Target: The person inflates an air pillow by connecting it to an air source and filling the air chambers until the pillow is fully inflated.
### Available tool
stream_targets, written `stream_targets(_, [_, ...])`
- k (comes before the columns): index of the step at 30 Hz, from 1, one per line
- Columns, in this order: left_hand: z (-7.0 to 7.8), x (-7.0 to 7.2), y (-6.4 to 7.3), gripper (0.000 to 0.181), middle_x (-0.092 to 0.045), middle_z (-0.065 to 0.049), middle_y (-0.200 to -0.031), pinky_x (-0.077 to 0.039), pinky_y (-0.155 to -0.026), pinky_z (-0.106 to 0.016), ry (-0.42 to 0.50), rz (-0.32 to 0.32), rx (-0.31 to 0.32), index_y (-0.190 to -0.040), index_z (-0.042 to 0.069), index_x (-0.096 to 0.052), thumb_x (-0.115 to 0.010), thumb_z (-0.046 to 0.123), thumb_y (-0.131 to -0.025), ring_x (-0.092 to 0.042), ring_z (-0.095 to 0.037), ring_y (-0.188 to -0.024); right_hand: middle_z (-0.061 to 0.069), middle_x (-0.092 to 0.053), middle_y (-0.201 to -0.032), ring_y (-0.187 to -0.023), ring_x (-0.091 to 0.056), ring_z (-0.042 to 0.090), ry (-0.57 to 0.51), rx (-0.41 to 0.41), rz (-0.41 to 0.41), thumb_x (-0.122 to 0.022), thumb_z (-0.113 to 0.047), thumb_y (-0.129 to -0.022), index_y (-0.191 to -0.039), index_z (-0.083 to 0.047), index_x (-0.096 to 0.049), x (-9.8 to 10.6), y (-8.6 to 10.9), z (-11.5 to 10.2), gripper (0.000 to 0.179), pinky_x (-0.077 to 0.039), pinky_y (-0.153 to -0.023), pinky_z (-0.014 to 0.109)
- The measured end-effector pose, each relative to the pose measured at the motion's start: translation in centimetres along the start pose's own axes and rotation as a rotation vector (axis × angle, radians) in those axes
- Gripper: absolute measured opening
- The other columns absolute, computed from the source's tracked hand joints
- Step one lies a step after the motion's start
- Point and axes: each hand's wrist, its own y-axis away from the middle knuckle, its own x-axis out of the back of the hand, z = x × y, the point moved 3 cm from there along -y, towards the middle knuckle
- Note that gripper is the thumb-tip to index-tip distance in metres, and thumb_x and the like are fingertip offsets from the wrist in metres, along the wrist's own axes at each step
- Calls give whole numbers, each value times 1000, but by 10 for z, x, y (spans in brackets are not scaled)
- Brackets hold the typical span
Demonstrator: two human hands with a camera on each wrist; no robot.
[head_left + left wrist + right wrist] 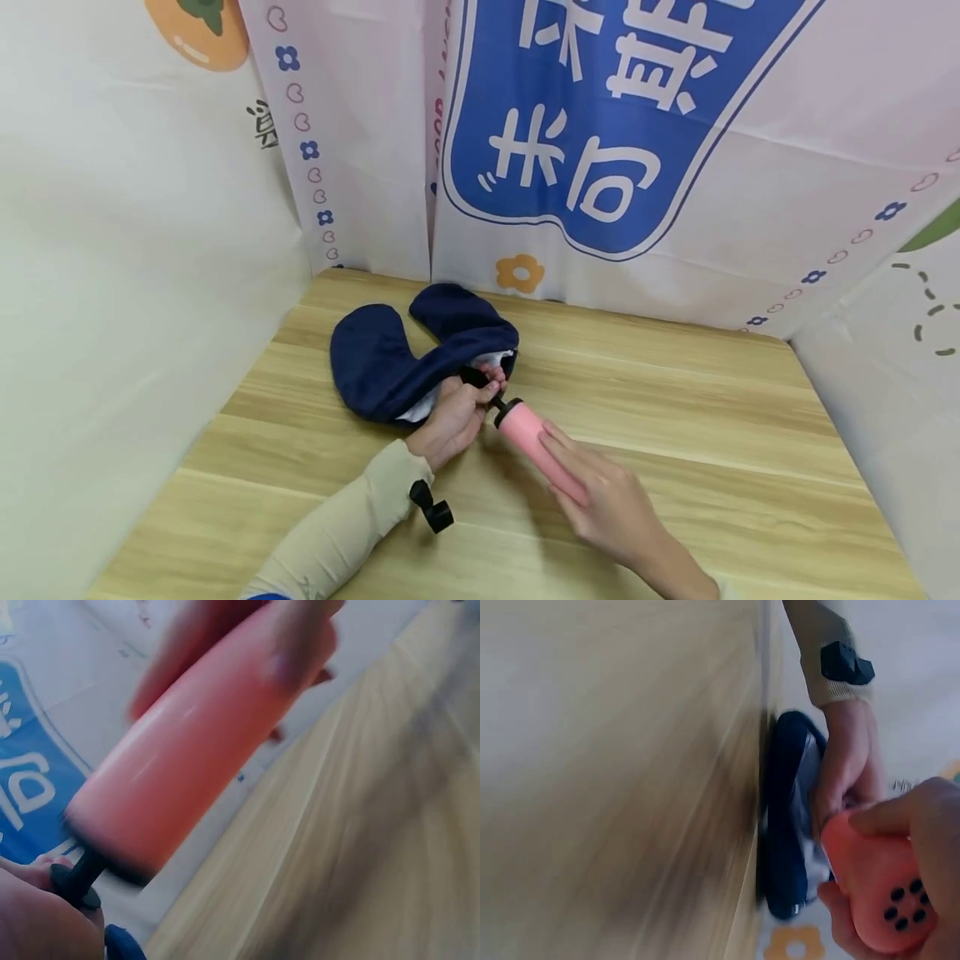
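Here, the right hand (606, 504) curls its fingers round the pink pump (531, 443); toward ten o'clock, the left hand (456, 415) grips its black end (473, 377) beside the navy pillow (375, 367).

Head view looks down over the desk (712, 442); wrist views are way closer, tilted, both catching the pink pump (180, 765).

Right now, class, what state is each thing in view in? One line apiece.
Navy U-shaped neck pillow: lying on the wooden tabletop, open on its near side, white lining showing.
Pink hand pump: held off the tabletop; any join to the pillow hidden.
Left-hand fingers: gripping the pump's black end.
Right-hand fingers: wrapped round the pink barrel.
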Motion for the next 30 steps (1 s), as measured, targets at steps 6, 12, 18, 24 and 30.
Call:
stream_targets(6, [14, 6, -6, 25, -64, -4, -93, -59, -83, -23, 9, -20, -10, -100, 1, -47, -49, -24, -97, -67, -12, -88, -1, -61, -154, -124, -72, 21, -20, 3, -61, -82, -28, -92, -153, -20, -58, 35, 29, 9, 66, -56, -103, 25])
stream_targets(12, [16, 0, -6, 21, -67, -4, -93, -59, -86, -22, 57, -37, -69, -103, 0, -50, -49, -21, -98, -68, -12, -90, 0, -69, -144, -113, -77, 19, -25, 45, 31, -70, -33, -99, -146, -16, -64, 58, 26, 4, 51, -59, -90, 17])
stream_targets(18, [-6, -10, 6, 22, -65, -2, -101, -58, -90, -21, 47, -27, -20, -105, 4, -46, -47, -17, -102, -68, -8, -96, -1, -74, -136, -103, -79, 20, 8, -21, 80, -85, -13, -68, -138, -16, -71, 27, -6, -2, 71, -64, -74, 34])
stream_targets(24, [0, -8, 4, 23, -65, -3, -97, -58, -89, -23, 8, -10, -74, -105, 4, -46, -51, -18, -99, -69, -12, -97, 2, -68, -146, -104, -78, 22, -2, -32, 65, -85, -15, -76, -146, -15, -65, -4, -18, -4, 73, -65, -77, 38])
stream_targets(30, [6, 5, -4, 29, -65, -3, -92, -60, -86, -24, 45, 11, -73, -105, 3, -44, -48, -24, -96, -68, -10, -89, 0, -55, -160, -127, -70, 23, -11, -30, -96, -87, -18, -85, -157, -22, -52, 10, 12, 5, 80, -61, -98, 41])
